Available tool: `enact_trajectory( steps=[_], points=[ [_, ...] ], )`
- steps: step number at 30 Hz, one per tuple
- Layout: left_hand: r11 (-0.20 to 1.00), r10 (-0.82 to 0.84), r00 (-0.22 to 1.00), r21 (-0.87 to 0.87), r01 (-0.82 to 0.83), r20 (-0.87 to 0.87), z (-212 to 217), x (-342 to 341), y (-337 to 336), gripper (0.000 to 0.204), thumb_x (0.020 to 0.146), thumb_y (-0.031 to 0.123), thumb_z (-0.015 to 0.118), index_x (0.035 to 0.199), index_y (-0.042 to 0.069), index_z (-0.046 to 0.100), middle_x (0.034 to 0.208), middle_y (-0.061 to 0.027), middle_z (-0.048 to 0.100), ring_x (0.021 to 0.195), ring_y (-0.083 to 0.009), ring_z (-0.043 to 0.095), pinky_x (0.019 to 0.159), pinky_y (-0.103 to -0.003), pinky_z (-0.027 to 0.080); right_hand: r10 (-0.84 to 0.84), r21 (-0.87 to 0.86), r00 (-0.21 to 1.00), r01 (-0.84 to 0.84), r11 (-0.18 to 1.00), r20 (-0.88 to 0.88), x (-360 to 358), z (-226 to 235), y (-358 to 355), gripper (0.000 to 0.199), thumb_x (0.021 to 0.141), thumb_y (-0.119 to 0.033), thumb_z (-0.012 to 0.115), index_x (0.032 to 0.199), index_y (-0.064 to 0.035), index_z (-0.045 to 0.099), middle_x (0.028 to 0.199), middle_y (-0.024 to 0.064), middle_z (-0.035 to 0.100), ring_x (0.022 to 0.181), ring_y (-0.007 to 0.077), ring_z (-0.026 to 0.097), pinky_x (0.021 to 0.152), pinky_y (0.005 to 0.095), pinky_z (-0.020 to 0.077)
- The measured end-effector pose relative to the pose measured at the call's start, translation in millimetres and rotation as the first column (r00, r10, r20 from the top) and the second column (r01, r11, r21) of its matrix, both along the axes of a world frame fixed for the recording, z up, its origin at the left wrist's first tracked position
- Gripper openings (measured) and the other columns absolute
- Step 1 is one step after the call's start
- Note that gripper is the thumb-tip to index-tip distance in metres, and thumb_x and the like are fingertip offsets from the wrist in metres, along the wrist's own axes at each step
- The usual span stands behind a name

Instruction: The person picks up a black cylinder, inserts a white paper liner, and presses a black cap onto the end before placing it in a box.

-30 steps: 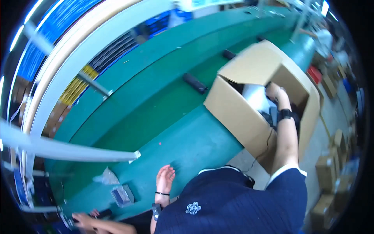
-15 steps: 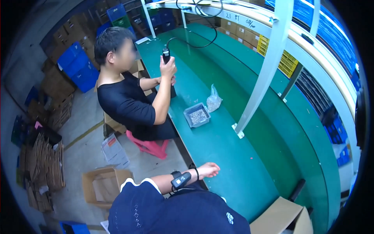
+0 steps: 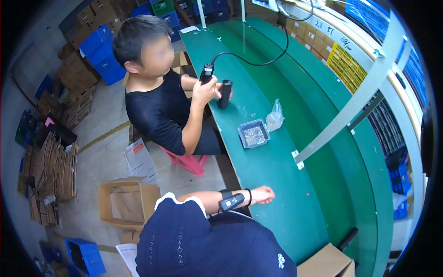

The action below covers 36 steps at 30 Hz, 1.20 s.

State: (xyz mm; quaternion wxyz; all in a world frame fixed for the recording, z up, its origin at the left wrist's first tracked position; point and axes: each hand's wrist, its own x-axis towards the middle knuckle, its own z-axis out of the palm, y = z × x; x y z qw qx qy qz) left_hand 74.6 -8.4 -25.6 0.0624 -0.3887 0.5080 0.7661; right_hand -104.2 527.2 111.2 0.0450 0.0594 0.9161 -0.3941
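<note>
My left hand [image 3: 263, 195] rests at the near edge of the green worktable [image 3: 286, 184], its fingers curled in, with nothing visible in them. A small black device is strapped to that forearm. My right hand is out of sight. Farther along the table sits a grey plastic tray [image 3: 254, 134] of small shiny parts, and a clear plastic bag [image 3: 275, 117] of similar parts stands close by it. A co-worker [image 3: 157, 106] holds a black corded power screwdriver [image 3: 207, 74] in one hand. The co-worker's other hand is at a black cylindrical object [image 3: 224, 94] on the table.
A white metal post [image 3: 350, 113] rises from the table to a rack. An open cardboard box [image 3: 325, 263] is at the lower right, and another carton [image 3: 124, 203] stands on the floor. The co-worker sits on a pink stool [image 3: 189, 162]. Blue crates [image 3: 101, 53] are stacked behind.
The view has shifted, so most things sit differently in it. The co-worker's screwdriver is now angled beside the black cylinder, which shows more fully. My left hand stays curled at the table.
</note>
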Motion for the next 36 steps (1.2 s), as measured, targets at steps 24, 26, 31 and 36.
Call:
enact_trajectory(
  steps=[24,26,31,36],
  points=[
    [0.278,0.358,0.933,-0.959,-0.056,0.049,13,27,25,0.047,0.072,0.017,0.07,0.108,0.003,0.043,0.108,-0.0176,0.044,0.105,-0.0365,0.044,0.083,-0.047,0.042,-0.299,0.206,0.954,0.3,0.932,-0.036,-88,-136,188,0.032,0.083,-0.024,0.059,0.101,0.0019,0.065,0.097,0.014,0.068,0.074,0.0198,0.065,0.063,0.0319,0.0541],
    [0.281,0.357,0.934,-0.956,-0.089,0.017,8,26,18,0.049,0.071,0.018,0.071,0.108,0.003,0.043,0.108,-0.0177,0.044,0.106,-0.0363,0.043,0.086,-0.048,0.039,-0.065,0.574,0.992,-0.01,0.819,0.11,-124,-147,253,0.017,0.083,-0.015,0.059,0.078,-0.0002,0.065,0.071,0.0089,0.064,0.056,0.0175,0.06,0.049,0.0326,0.0478],
    [0.08,0.377,0.922,-0.995,0.061,0.087,5,24,-26,0.075,0.065,0.024,0.077,0.126,0.002,0.039,0.13,-0.0186,0.039,0.123,-0.0361,0.035,0.097,-0.049,0.031,-0.163,0.32,0.985,0.138,0.937,0.053,-130,-188,227,0.01,0.08,0.0,0.053,0.08,-0.0015,0.063,0.056,0.0107,0.06,0.042,0.0192,0.058,0.032,0.0312,0.0444],
    [0.158,0.206,0.903,-0.924,0.349,0.376,-28,-7,-84,0.089,0.062,0.029,0.083,0.135,0.009,0.037,0.13,-0.0106,0.044,0.123,-0.0292,0.04,0.091,-0.051,0.039,0.091,0.453,0.988,-0.023,0.891,-0.128,-119,-162,280,0.009,0.08,-0.001,0.053,0.071,-0.0011,0.056,0.061,0.0115,0.057,0.04,0.0245,0.058,0.034,0.038,0.0454]
  ],
)
